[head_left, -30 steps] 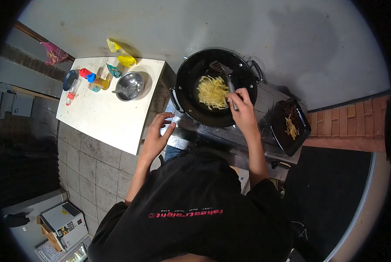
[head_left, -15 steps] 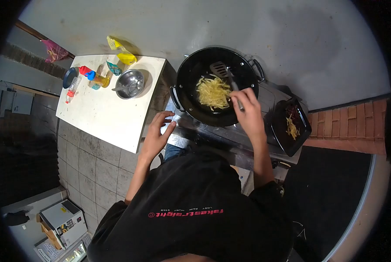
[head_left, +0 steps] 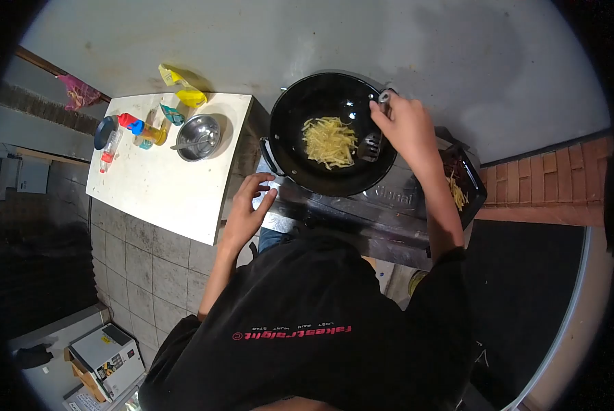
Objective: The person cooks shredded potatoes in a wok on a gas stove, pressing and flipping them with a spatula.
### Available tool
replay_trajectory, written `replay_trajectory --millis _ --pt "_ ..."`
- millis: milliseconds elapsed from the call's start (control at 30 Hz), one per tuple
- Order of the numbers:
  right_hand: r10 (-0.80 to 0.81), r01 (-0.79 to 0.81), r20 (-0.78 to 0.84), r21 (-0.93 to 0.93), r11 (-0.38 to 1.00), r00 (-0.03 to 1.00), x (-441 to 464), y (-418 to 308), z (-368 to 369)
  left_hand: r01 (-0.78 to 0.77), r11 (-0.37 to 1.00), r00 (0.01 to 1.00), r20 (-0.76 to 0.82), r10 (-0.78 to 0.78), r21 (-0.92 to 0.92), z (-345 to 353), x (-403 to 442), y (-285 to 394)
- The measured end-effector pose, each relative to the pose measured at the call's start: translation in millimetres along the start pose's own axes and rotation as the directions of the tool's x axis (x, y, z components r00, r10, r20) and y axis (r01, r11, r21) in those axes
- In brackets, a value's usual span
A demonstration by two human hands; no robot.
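Observation:
A black wok [head_left: 296, 99] sits on the stove, with a heap of pale yellow strips of food [head_left: 329, 142] in its middle. My right hand [head_left: 409, 130] is closed round the handle of a slotted spatula [head_left: 370, 147] at the wok's right rim. The spatula's head points down against the inner right wall, just right of the strips. Below the wok's left handle [head_left: 271, 157], my left hand [head_left: 248, 209] hovers with fingers apart, holding nothing.
On the white table [head_left: 183, 192] at left stand a steel bowl [head_left: 198, 137] with a spoon in it, squeeze bottles [head_left: 142, 130] and a yellow packet [head_left: 183, 85]. Right of the stove [head_left: 389, 196] lies a black tray [head_left: 474, 181] with more strips and something dark red. A wall rises behind.
My right hand has moved up and right and turned the spatula, so its head now points toward me at the wok's right side. My left hand has barely moved.

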State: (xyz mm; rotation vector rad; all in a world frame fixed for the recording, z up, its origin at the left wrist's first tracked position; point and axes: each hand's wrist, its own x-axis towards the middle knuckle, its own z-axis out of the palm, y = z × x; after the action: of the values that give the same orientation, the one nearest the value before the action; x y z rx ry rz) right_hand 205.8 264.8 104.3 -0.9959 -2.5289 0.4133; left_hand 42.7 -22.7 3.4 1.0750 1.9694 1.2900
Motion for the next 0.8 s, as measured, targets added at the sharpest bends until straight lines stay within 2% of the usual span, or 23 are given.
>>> replay_trajectory --millis 33,200,367,400,500,533,600,800 --pt "0.019 -0.018 0.056 -0.016 1.000 0.998 2.1 -4.8 0.8 -0.013 1.000 1.000 0.000 0.013 -0.012 1.0 -0.1 0.8" --pt "0.001 0.002 0.127 -0.027 1.000 0.992 5.2 -3.4 14.4 -0.015 1.000 1.000 -0.013 0.015 0.010 0.2 0.1 -3.6" --pt "0.004 -0.037 0.179 0.179 0.983 0.984 15.9 10.1 36.8 0.005 1.000 1.000 -0.002 -0.005 0.015 -0.9 -0.2 -3.5" --pt "0.008 -0.040 0.176 0.181 0.983 0.984 15.1 10.7 36.4 0.005 1.000 1.000 0.001 -0.005 0.011 -0.7 0.4 -3.1" --pt "-0.046 0.048 -0.017 0.222 0.974 0.999 12.4 13.3 33.1 0.011 1.000 1.000 0.007 -0.011 0.013 -0.1 1.5 -0.5" --pt "-0.043 0.045 -0.017 0.222 0.974 0.999 11.9 12.5 27.7 0.013 1.000 1.000 0.007 -0.013 0.016 0.5 2.1 0.5" --pt "0.051 -0.059 0.068 0.131 0.990 0.996 10.5 4.1 9.2 -0.006 1.000 1.000 0.010 0.006 0.024 1.5 3.1 -1.8" --pt "0.060 -0.065 0.054 0.096 0.993 0.997 2.1 10.0 2.2 -0.018 1.000 1.000 0.010 0.017 0.024 2.3 3.3 0.9"
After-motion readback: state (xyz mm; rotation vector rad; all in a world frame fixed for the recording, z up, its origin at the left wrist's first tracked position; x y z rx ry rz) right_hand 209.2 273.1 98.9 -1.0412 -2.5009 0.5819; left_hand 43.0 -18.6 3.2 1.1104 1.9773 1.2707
